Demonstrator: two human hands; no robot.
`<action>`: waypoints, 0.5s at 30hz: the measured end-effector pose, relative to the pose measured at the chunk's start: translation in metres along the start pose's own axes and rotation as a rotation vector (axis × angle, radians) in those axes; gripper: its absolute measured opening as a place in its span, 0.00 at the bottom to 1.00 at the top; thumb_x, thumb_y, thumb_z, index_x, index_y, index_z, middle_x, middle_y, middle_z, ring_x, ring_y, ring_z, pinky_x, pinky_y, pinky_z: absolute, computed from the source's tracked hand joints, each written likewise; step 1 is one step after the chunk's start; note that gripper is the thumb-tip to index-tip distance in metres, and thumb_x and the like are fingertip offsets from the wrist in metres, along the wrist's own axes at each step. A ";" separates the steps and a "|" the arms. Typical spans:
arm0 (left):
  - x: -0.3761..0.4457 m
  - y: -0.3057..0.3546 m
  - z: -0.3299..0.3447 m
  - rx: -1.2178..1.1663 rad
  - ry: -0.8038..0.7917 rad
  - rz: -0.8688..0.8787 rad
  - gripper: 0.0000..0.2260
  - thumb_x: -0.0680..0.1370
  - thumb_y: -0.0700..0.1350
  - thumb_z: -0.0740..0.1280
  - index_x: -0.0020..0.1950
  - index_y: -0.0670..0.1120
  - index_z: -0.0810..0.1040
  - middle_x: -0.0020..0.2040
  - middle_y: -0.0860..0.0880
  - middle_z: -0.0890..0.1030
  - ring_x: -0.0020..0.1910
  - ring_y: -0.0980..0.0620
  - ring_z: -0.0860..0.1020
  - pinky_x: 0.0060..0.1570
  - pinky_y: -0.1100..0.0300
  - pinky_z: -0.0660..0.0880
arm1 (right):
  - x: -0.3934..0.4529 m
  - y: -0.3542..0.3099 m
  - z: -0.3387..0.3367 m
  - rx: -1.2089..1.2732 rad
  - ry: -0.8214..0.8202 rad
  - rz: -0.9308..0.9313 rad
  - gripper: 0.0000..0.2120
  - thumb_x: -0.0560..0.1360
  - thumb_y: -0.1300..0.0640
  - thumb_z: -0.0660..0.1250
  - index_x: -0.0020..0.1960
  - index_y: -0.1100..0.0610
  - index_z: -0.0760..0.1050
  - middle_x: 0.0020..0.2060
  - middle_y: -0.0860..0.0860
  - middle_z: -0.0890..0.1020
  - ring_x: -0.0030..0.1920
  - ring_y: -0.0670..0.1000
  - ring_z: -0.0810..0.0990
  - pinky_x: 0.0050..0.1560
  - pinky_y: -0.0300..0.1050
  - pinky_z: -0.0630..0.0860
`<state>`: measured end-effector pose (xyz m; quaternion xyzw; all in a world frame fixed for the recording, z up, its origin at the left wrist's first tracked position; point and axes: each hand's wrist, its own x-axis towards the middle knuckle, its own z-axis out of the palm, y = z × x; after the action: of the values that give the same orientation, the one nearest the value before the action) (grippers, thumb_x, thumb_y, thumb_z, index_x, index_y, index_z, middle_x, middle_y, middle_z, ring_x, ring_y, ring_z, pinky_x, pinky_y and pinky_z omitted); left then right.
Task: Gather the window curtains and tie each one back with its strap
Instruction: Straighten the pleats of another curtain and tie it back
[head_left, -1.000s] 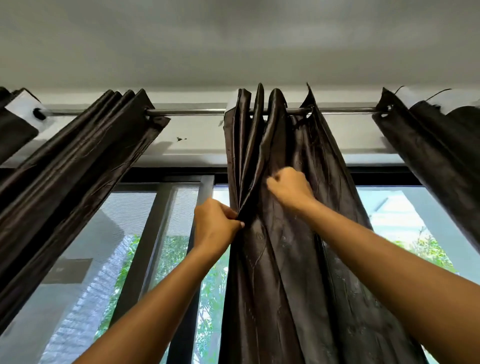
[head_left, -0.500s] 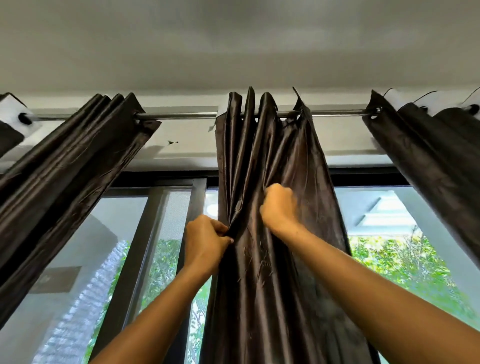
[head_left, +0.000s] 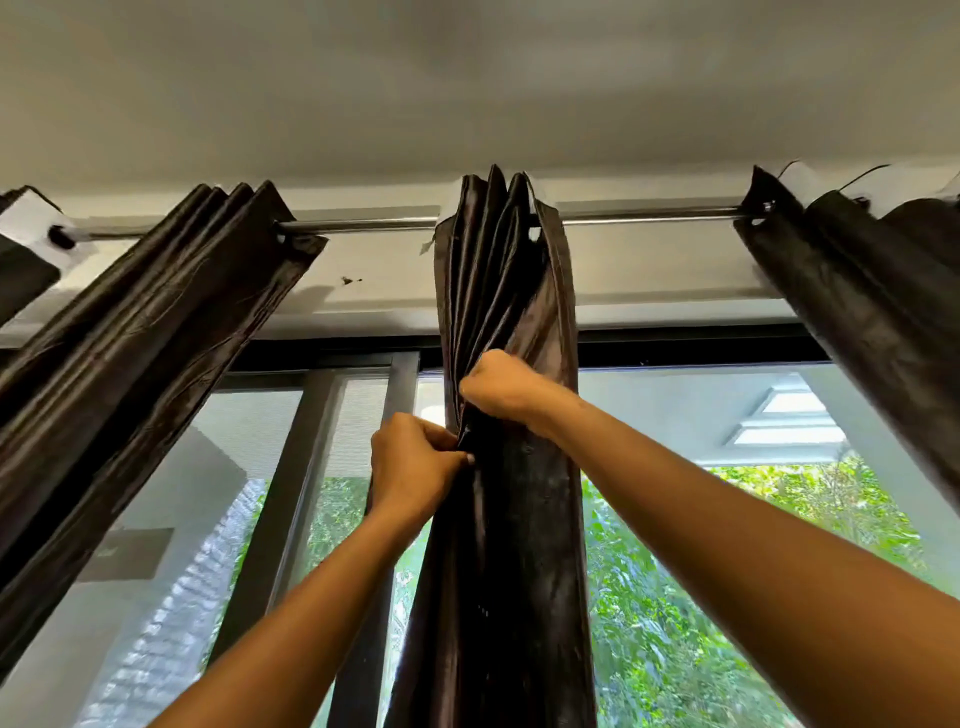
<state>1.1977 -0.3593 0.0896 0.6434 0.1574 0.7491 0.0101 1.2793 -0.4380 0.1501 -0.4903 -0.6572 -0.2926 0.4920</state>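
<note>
A dark brown satin curtain (head_left: 511, 545) hangs from the metal rod (head_left: 363, 224) in the middle of the window, bunched into narrow folds. My left hand (head_left: 413, 467) pinches the folds at the curtain's left edge. Just above it and to the right, my right hand (head_left: 501, 389) grips the gathered pleats. Both arms reach up from below. No strap is visible.
A second gathered curtain (head_left: 140, 338) slants off to the left, and a third curtain (head_left: 872, 312) hangs at the right. Behind them are the dark window frame (head_left: 306, 467), the glass and green foliage outside. The ceiling fills the upper part of the view.
The middle curtain's right side has been drawn left, so the curtain is bunched tighter and narrower. My right hand shifted left toward my left hand, and more glass shows on the right.
</note>
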 end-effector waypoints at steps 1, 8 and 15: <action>-0.002 0.003 0.002 0.007 0.006 0.005 0.06 0.65 0.39 0.78 0.38 0.40 0.84 0.34 0.42 0.83 0.35 0.50 0.82 0.41 0.51 0.81 | -0.001 0.007 -0.006 -0.076 0.181 -0.053 0.11 0.77 0.61 0.59 0.35 0.59 0.69 0.33 0.57 0.73 0.35 0.55 0.72 0.37 0.46 0.69; -0.011 0.012 0.011 -0.108 -0.072 -0.003 0.14 0.64 0.35 0.79 0.48 0.37 0.83 0.38 0.43 0.82 0.35 0.55 0.78 0.35 0.72 0.73 | 0.011 0.060 -0.045 -0.099 0.436 0.434 0.30 0.80 0.64 0.58 0.76 0.63 0.47 0.74 0.67 0.55 0.72 0.68 0.59 0.69 0.62 0.59; -0.010 0.006 0.013 -0.107 -0.079 -0.003 0.15 0.64 0.35 0.78 0.49 0.38 0.83 0.41 0.42 0.84 0.39 0.52 0.81 0.45 0.59 0.79 | -0.001 0.059 -0.030 -0.283 0.532 0.236 0.12 0.75 0.70 0.59 0.54 0.67 0.77 0.55 0.64 0.79 0.56 0.64 0.78 0.45 0.49 0.70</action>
<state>1.2130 -0.3649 0.0827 0.6707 0.1176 0.7305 0.0521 1.3453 -0.4442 0.1540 -0.5329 -0.3970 -0.4401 0.6039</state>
